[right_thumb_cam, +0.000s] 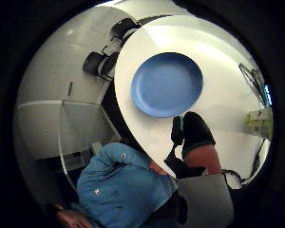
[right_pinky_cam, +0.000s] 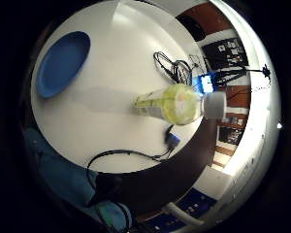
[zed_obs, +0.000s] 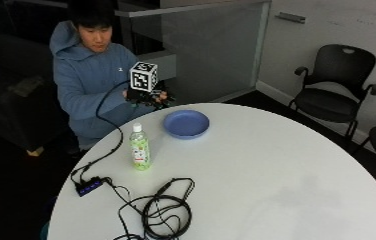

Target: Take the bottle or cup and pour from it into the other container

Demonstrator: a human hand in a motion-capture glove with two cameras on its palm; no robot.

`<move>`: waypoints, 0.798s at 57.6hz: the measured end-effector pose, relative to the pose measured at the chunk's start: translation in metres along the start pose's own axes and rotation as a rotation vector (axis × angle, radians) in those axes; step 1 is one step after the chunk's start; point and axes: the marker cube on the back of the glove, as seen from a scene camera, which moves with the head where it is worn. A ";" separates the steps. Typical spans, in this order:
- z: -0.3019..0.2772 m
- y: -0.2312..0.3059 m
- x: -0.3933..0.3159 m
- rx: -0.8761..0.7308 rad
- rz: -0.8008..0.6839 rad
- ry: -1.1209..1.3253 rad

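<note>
A clear bottle (zed_obs: 139, 148) of green drink with a white cap stands upright on the round white table (zed_obs: 274, 165), near its left side. A shallow blue plate (zed_obs: 186, 123) lies just behind and to the right of it. My gloved right hand (zed_obs: 147, 97) hangs in the air over the table's far edge, in front of the person's chest, apart from both and holding nothing, its fingers relaxed. The little finger side palm view looks down on the bottle (right_pinky_cam: 177, 103) and plate (right_pinky_cam: 63, 62). In the thumb side palm view the plate (right_thumb_cam: 166, 84) is central and one fingertip (right_thumb_cam: 197, 133) shows.
A coil of black cables (zed_obs: 165, 210) lies at the table's front left, with a small hub (zed_obs: 88, 186) at the left edge and a cable running up to the hand. Two black chairs (zed_obs: 334, 95) stand behind the table on the right.
</note>
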 end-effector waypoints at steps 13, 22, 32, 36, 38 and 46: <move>-0.011 -0.001 -0.011 0.001 -0.008 0.052; -0.018 0.007 -0.015 0.013 0.004 0.057; -0.034 0.025 -0.002 0.070 0.017 0.079; -0.045 0.036 0.010 0.111 0.026 0.081; -0.049 0.042 0.017 0.136 0.037 0.087; -0.063 0.062 0.046 0.191 0.073 0.090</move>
